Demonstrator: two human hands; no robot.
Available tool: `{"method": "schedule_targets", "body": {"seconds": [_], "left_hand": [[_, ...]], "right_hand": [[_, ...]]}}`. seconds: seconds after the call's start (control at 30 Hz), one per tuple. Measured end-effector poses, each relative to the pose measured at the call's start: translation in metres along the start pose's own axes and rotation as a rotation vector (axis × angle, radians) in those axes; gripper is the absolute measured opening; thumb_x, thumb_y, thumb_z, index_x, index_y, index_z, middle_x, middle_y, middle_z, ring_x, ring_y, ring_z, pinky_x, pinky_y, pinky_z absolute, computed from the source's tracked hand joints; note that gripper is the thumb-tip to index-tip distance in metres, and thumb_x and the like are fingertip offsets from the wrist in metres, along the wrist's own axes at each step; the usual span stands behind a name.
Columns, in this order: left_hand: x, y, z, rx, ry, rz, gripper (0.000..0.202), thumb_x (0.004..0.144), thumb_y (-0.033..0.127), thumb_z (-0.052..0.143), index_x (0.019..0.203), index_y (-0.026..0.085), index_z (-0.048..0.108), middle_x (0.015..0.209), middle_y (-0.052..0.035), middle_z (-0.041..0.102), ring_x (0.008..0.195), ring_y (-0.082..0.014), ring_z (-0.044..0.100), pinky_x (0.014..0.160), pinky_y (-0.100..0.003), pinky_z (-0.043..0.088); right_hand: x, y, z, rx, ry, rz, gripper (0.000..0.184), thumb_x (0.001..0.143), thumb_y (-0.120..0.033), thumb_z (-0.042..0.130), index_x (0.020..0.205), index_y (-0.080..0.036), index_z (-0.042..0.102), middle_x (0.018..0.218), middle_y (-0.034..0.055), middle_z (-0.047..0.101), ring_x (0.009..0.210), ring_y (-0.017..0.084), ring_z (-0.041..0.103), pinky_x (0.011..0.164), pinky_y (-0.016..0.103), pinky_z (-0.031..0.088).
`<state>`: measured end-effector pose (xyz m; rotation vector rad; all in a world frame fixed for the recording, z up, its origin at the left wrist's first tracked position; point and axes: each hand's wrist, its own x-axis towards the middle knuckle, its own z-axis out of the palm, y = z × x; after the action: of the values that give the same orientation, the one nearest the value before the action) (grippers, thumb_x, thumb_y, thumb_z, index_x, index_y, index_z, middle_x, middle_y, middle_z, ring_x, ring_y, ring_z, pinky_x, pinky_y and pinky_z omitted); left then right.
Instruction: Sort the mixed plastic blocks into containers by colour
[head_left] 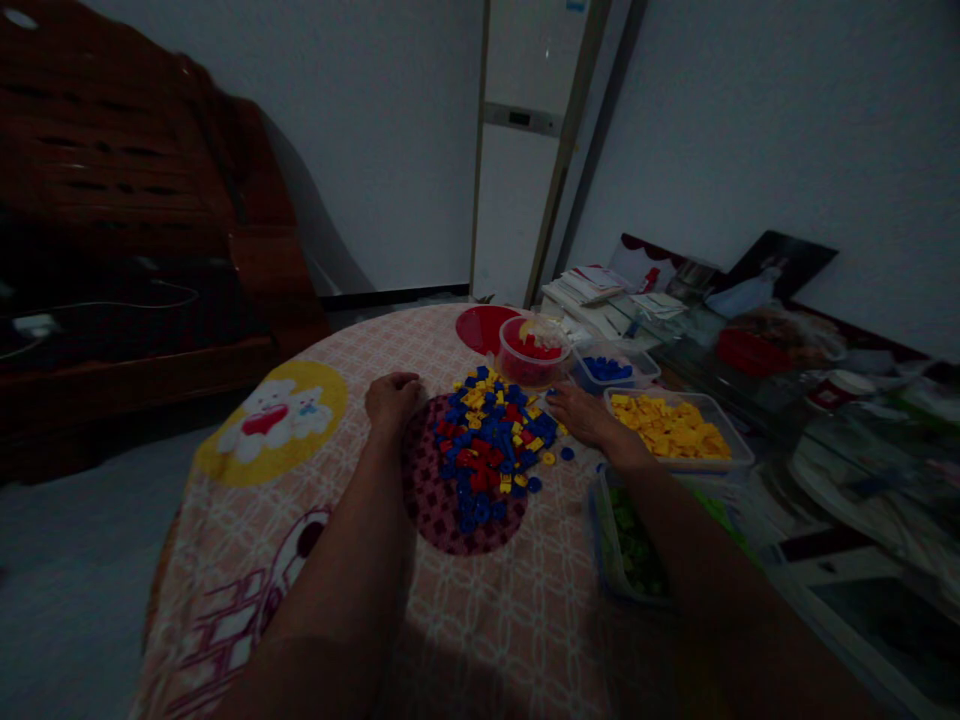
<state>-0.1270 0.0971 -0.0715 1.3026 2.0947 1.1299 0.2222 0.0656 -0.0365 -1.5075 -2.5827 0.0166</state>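
Note:
A mixed pile of blue, red and yellow toy building bricks (pixel 487 435) lies on the tablecloth, over a dark red checkered round patch. My left hand (pixel 391 400) rests at the left edge of the pile, its fingers curled in; what is inside them, if anything, is hidden. At the pile's right side is my right hand (pixel 581 413), with a small blue brick (pixel 553 391) showing at its fingertips. Close beyond that hand stand a round clear tub of red bricks (pixel 535 347) and a clear box of blue bricks (pixel 606 369).
A box of yellow bricks (pixel 667 425) stands right of my right hand. My right forearm passes over a box of green bricks (pixel 637 540). A red round lid (pixel 487 328) lies at the table's far edge. Papers (pixel 592 285) and a cluttered glass surface are at the right.

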Motion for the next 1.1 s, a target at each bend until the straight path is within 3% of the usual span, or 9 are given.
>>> {"method": "schedule_targets", "body": {"seconds": [0.23,0.43,0.57,0.7,0.93,1.0,1.1], "left_hand": [[0.001,-0.001,0.001,-0.022,0.002,-0.006,0.034,0.08,0.029,0.063,0.107,0.02,0.081,0.099,-0.0094,0.08,0.092,-0.025,0.073,0.081,-0.031,0.054],[0.001,-0.002,0.001,-0.003,-0.006,-0.007,0.034,0.08,0.03,0.063,0.107,0.02,0.081,0.098,-0.0089,0.08,0.093,-0.0253,0.073,0.083,-0.032,0.054],[0.001,-0.003,0.002,-0.011,0.001,-0.003,0.034,0.081,0.03,0.062,0.108,0.02,0.081,0.1,-0.0087,0.08,0.094,-0.025,0.073,0.084,-0.031,0.054],[0.0,0.0,-0.001,0.012,-0.01,-0.007,0.034,0.081,0.031,0.063,0.108,0.02,0.081,0.103,-0.0089,0.08,0.097,-0.0257,0.073,0.087,-0.032,0.054],[0.0,0.002,-0.003,0.037,-0.021,0.009,0.035,0.081,0.029,0.062,0.109,0.02,0.081,0.104,-0.0091,0.079,0.097,-0.0263,0.072,0.087,-0.033,0.054],[0.001,0.001,-0.001,0.031,-0.022,0.015,0.035,0.081,0.028,0.062,0.109,0.02,0.081,0.103,-0.009,0.08,0.094,-0.0262,0.073,0.085,-0.033,0.054],[0.002,-0.002,0.001,0.013,-0.013,0.023,0.035,0.08,0.028,0.061,0.107,0.02,0.081,0.101,-0.0091,0.08,0.092,-0.0261,0.073,0.083,-0.033,0.055]], "right_hand": [[0.0,-0.005,-0.009,-0.042,-0.07,0.055,0.031,0.102,-0.028,0.049,0.087,-0.017,0.074,0.102,0.0116,0.071,0.095,0.02,0.066,0.088,0.029,0.048],[-0.002,-0.003,-0.01,-0.056,-0.094,0.104,0.036,0.103,-0.03,0.044,0.087,-0.017,0.074,0.103,0.0122,0.069,0.092,0.02,0.065,0.085,0.03,0.048],[-0.003,-0.001,-0.008,-0.04,0.058,0.063,0.031,0.1,-0.026,0.047,0.095,-0.016,0.075,0.114,0.0154,0.069,0.106,0.025,0.063,0.098,0.037,0.047],[-0.004,0.0,-0.009,-0.042,0.253,0.12,0.03,0.097,-0.023,0.048,0.108,-0.014,0.075,0.125,0.0181,0.066,0.116,0.029,0.06,0.105,0.043,0.045],[-0.006,0.008,-0.013,-0.121,0.471,0.474,0.037,0.096,-0.021,0.049,0.126,-0.012,0.067,0.14,0.021,0.056,0.127,0.033,0.052,0.108,0.047,0.039],[-0.007,0.01,-0.013,-0.148,0.478,0.515,0.034,0.095,-0.02,0.049,0.122,-0.012,0.068,0.137,0.021,0.058,0.123,0.032,0.053,0.105,0.046,0.04],[-0.008,0.009,-0.013,-0.183,0.457,0.48,0.031,0.095,-0.017,0.046,0.111,-0.011,0.071,0.116,0.0202,0.067,0.108,0.031,0.058,0.097,0.043,0.042]]}}
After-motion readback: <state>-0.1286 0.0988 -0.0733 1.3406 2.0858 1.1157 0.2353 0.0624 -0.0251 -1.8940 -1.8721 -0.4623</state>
